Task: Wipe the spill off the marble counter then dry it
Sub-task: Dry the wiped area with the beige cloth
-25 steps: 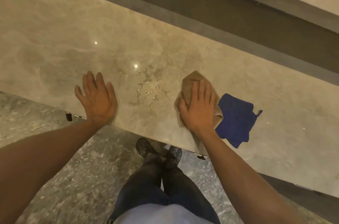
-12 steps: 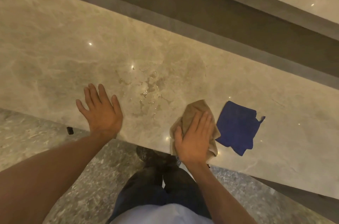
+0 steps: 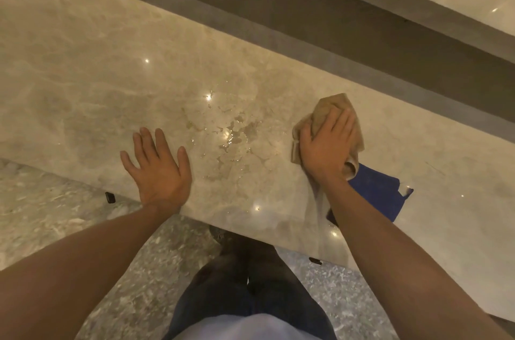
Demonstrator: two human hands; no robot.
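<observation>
While the left hand [image 3: 158,169] lies flat, fingers spread, on the bench [image 3: 83,83], the right hand [image 3: 326,144] presses a tan cloth [image 3: 326,108] right of the spill [image 3: 228,139].

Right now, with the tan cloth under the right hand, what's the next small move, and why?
Probably sweep the right hand and tan cloth leftward into the spill: the puddle glistens unwiped between the hands, and the left hand braces flat beside it.

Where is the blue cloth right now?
The blue cloth lies flat on the counter at the right of the head view, near the front edge, partly hidden under the right hand and its tan cloth.
</observation>
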